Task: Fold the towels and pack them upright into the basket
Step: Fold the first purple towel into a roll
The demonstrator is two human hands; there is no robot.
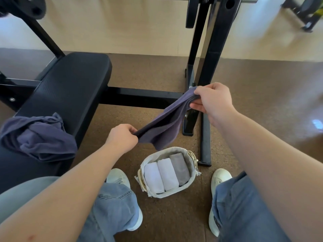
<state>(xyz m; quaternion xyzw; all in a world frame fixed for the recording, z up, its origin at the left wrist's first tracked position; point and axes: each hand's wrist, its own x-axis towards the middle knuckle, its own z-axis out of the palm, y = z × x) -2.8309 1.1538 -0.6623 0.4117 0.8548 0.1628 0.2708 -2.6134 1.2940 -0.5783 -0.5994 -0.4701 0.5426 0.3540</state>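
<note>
Head view, two voices.

— What is held, and where?

— A dark purple towel (164, 124) is held stretched in the air between both hands, above and just behind the basket (174, 148). One end is gripped by the left grip (122, 137), whose fingers are curled round a bunched corner. The other end is pinched between thumb and fingers of the right grip (213, 100), which is carried higher and farther away.

— How can the cloth be expected to handle?

— It is judged light, soft and limp: it sags between the hands, and a loose corner hangs toward the basket. No stiffness can be counted on, so corners and hems are best taken. A flat fold would be helped by the padded black surface (70, 84) at left.

— What else is to be seen?

— A second purple towel (38, 137) is seen crumpled on the near end of that surface. Two white towels (153, 177) and one grey towel (180, 168) are stood side by side in the basket, which is set on the floor (157, 215) between the shoes.

— Is room left?

— The basket looks nearly filled, with only narrow gaps along its lining. Open floor lies to the right. A black metal frame (145, 96) crosses just behind the hands, and one of its base bars lies close beside the basket, so wide swings would be limited there.
</note>
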